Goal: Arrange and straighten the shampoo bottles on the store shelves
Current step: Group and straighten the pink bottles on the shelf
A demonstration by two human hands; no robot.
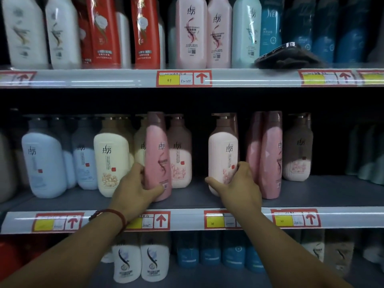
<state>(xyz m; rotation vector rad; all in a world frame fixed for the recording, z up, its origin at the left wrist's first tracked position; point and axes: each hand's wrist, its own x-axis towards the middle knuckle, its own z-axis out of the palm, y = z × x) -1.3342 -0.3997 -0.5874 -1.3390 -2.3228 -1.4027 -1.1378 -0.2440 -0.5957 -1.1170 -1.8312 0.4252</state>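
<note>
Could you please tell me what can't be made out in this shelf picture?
All in the head view:
Caps of the top-shelf bottles: cut off by the upper edge.
Lower label of the pink bottle: hidden by the left hand.
Lower corner of the pale bottle: covered by the right hand.
Dark object at upper right: too blurred to identify.

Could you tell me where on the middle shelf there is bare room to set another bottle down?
The widest bare patch lies on the middle shelf between the pink bottle in the left hand and the white pump bottle in the right hand. Another opens right of the rightmost pump bottle. Left of the pink bottle it is crowded.
</note>
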